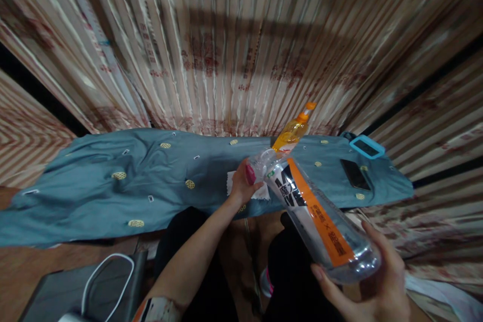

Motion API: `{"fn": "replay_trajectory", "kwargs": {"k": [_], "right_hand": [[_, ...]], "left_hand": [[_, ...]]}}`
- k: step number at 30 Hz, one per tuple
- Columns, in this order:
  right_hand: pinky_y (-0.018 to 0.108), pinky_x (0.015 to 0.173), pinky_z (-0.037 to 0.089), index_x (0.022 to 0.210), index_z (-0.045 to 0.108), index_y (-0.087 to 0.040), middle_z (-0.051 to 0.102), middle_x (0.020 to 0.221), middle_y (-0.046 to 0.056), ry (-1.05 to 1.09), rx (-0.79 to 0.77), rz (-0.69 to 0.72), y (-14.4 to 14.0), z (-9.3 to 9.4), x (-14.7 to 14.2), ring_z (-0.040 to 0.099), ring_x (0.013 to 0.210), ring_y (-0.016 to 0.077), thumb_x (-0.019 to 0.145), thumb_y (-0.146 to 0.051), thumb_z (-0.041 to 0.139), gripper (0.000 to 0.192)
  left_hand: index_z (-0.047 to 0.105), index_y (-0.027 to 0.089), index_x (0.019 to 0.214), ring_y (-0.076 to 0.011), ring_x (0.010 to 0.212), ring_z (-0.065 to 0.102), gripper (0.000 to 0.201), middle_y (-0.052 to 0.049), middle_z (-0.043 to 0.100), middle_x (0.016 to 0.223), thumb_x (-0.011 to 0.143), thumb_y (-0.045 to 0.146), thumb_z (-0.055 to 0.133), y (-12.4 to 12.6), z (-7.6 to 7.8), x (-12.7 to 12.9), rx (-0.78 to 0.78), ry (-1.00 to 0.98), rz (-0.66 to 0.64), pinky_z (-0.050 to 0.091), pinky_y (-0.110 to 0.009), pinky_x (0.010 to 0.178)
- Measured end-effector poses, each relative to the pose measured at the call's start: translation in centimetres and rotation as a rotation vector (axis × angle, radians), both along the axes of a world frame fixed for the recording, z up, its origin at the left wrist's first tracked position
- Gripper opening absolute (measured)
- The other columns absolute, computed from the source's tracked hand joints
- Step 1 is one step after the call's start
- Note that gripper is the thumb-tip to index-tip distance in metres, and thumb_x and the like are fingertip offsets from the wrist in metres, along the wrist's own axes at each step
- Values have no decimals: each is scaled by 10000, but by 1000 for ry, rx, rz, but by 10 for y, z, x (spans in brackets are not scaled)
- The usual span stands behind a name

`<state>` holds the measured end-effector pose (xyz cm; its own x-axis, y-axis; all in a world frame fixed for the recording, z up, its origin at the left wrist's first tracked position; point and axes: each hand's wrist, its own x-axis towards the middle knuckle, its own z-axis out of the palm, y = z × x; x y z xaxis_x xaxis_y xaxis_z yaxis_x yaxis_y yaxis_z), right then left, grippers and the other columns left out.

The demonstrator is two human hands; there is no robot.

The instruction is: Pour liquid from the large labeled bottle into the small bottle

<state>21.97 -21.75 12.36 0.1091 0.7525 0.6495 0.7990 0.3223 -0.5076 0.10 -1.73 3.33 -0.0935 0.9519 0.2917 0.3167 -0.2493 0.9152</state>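
Right hand (372, 289) grip clenched on clear bottle (320, 219) base; left hand (243, 183) grip grasping its neck.

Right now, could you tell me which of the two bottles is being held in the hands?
The clear bottle with the orange stripe label: the right hand cradles its base and the left hand grips its neck. The orange-capped bottle of yellow liquid stands untouched on the blue cloth.

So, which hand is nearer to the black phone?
Right. The right hand holds the clear bottle's base below the phone; the left hand is at the bottle's neck, farther left.
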Motion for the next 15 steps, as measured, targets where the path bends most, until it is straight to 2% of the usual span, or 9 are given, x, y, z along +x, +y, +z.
{"fn": "replay_trajectory", "kwargs": {"k": [3, 11, 15], "right_hand": [[356, 870, 582, 1614, 370, -273, 484, 1537, 139, 39, -10, -21, -1, -2, -2, 631, 1173, 255, 717, -467, 891, 1056], [373, 862, 606, 1608, 382, -287, 500, 1552, 144, 79, -30, -26, -5, -4, -1, 659, 1177, 273, 698, -432, 903, 1059], [458, 940, 604, 1597, 387, -285, 495, 1558, 146, 177, -84, -51, -7, -7, -5, 640, 1246, 322, 685, -469, 897, 1061]], "left_hand": [[525, 225, 1377, -327, 1338, 635, 780, -130, 662, 1419, 676, 248, 867, -1, 2, -2, -20, -28, -54, 480, -529, 1172], [556, 244, 1341, -336, 1336, 633, 758, -115, 674, 1401, 659, 241, 886, -1, 1, -1, -38, -42, -30, 485, -551, 1171], [542, 241, 1367, -343, 1379, 607, 789, -125, 656, 1435, 658, 231, 889, -1, 1, 0, -34, -34, -26, 448, -567, 1208]]}}
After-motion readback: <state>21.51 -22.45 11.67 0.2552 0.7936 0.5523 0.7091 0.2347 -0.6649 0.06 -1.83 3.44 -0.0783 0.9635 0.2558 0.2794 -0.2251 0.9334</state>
